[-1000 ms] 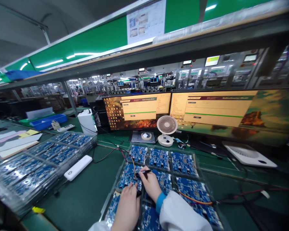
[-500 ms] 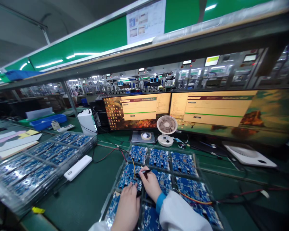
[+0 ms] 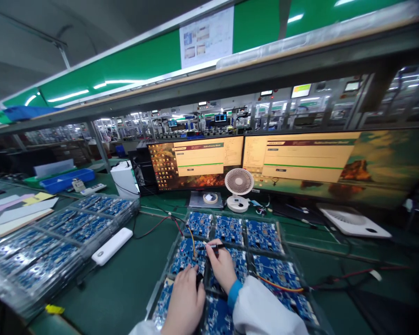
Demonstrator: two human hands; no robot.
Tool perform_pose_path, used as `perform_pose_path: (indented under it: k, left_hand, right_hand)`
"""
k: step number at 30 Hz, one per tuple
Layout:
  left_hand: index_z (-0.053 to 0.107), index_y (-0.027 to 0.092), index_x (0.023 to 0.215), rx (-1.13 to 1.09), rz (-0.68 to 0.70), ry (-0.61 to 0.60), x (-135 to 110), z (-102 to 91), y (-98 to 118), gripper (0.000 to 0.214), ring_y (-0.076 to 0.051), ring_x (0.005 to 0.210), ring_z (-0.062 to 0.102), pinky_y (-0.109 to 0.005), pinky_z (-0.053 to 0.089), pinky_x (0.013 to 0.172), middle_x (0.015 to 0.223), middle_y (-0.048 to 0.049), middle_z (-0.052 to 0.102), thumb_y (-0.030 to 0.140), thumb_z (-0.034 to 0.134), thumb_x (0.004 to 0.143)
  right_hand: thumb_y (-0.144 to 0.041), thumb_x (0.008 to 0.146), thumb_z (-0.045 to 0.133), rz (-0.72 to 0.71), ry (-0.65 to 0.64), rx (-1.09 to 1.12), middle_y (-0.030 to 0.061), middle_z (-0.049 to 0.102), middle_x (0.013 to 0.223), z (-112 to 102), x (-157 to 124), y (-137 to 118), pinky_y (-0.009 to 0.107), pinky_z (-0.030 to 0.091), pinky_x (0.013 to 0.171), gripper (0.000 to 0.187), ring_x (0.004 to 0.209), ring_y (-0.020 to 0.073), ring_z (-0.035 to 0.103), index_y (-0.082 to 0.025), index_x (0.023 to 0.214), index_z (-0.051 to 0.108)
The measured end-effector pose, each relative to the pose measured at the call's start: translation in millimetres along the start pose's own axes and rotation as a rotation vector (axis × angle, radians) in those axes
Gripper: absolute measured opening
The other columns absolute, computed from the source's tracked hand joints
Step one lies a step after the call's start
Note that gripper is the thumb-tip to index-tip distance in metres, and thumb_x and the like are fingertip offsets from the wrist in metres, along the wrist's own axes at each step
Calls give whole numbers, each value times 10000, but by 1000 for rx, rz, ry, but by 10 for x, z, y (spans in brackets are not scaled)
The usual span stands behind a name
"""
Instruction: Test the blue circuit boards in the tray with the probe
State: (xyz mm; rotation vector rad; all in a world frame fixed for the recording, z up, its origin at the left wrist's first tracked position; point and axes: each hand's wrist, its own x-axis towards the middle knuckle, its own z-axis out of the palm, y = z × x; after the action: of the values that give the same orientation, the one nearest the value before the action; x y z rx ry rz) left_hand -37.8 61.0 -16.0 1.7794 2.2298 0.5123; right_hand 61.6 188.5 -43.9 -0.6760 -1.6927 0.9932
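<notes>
My right hand [image 3: 223,267] pinches a slim black pen-like tool [image 3: 218,246]. Its tip lies over a blue circuit board [image 3: 185,250] in the second row of a clear compartment tray [image 3: 159,284], close to where a yellow and dark wire [image 3: 193,242] meets the board. At that board's near edge rests my left hand [image 3: 185,298], fingers bent and close together. A black item shows by its thumb; most of it is hidden under the hand, so its kind is unclear. More circuit boards [image 3: 229,230] fill the surrounding compartments.
A second tray [image 3: 82,244] of boards stands left, beside a white power-bank-like box [image 3: 112,246]. Behind are a small fan [image 3: 239,181], a tape roll [image 3: 210,198] and two monitors [image 3: 199,160]. Red and yellow cables [image 3: 282,287] cross the tray's right side.
My right hand has shifted slightly right with the tool, its tip moving a little off the wire's end. My left hand stays nearly in place. The whole view has turned slightly.
</notes>
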Motion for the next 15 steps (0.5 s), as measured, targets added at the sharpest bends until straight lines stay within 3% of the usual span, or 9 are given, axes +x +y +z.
perform_pose_path:
  k: [5, 11, 15]
  left_hand:
    - [474, 64, 1293, -189, 28, 109, 0, 17, -61, 528, -269, 1266, 485, -473, 355, 1112, 1316, -209, 551, 356, 192, 955]
    - [529, 106, 1126, -249, 54, 237, 61, 95, -165, 455, -289, 1066, 567, -497, 435, 976, 1078, -182, 602, 389, 211, 967]
    - [530, 129, 1126, -258, 93, 247, 81, 125, -182, 402, -295, 1115, 543, -509, 417, 1002, 1114, -173, 594, 373, 250, 971]
  right_hand:
    - [-714, 968, 480, 73, 19, 92, -7, 521, 737, -111, -75, -173, 276, 470, 642, 571, 641, 147, 526, -154, 884, 553]
    - [-732, 927, 539, 130, -10, 232, -16, 517, 722, -213, -113, -455, 276, 497, 635, 578, 655, 152, 558, -158, 870, 525]
    - [-759, 874, 585, 166, 3, 257, -26, 500, 687, -220, -137, -516, 269, 489, 610, 602, 621, 146, 546, -160, 842, 526]
